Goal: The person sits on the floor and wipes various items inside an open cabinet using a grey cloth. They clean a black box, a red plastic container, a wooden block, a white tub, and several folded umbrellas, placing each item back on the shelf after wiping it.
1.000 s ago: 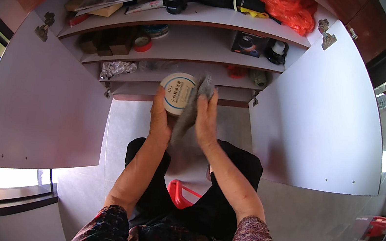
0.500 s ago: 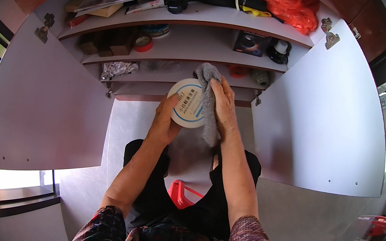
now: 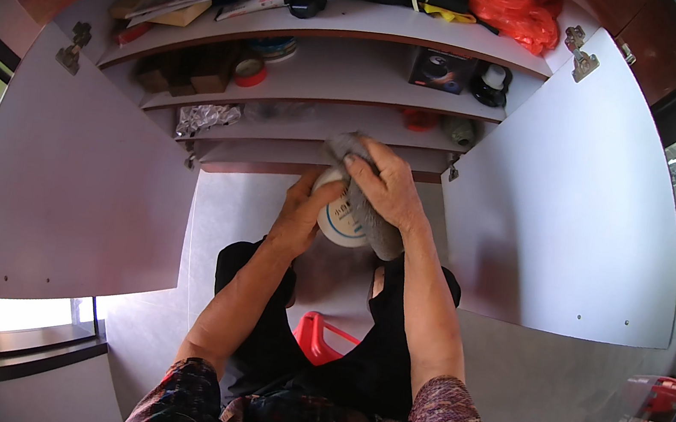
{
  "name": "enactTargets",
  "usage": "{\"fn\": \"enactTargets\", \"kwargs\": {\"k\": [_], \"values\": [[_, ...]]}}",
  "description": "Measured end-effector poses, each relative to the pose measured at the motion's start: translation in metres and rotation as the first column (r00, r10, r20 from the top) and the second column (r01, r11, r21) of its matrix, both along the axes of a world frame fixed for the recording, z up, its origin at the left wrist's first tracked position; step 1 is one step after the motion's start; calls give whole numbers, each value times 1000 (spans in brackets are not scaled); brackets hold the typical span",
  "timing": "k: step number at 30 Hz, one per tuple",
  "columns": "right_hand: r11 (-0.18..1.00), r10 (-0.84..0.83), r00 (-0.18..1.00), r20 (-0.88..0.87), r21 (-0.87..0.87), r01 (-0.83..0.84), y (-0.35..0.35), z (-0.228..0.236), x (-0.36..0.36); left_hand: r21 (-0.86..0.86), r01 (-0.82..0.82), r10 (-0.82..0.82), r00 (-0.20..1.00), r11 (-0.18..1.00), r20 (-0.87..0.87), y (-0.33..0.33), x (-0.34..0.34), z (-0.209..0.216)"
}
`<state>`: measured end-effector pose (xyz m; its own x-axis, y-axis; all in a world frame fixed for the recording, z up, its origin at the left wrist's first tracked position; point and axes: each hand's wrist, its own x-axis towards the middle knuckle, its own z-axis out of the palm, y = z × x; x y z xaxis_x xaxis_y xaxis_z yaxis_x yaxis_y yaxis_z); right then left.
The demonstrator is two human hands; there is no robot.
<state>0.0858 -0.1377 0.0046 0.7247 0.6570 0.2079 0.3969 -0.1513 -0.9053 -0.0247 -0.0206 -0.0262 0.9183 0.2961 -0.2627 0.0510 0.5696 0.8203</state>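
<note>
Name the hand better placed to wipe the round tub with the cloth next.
The right hand, probably: it holds the grey cloth against the right side of the tub. The left hand holds the tub from its left, so it seems better suited to steadying it.

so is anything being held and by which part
The left hand holds a white tub by its left edge; the right hand holds a grey cloth by its upper part.

red roll (image 3: 251,76), black box (image 3: 441,71) on white shelf (image 3: 335,77)
</note>
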Motion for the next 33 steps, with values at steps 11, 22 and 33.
{"fn": "enactTargets", "kwargs": {"k": [11, 22, 33], "values": [[715, -88, 704, -705, 447, 537, 25, -19, -44, -276, -289, 324, 942, 917, 92, 2, 17, -14], [917, 183, 793, -581, 392, 76, -10, 8, 4, 2, 288, -288, 958, 958, 7, 30, 0, 25], [968, 17, 861, -508, 225, 114, 23, -6, -4, -7, -39, 38, 998, 999, -54, 27, 5, 12]]}}
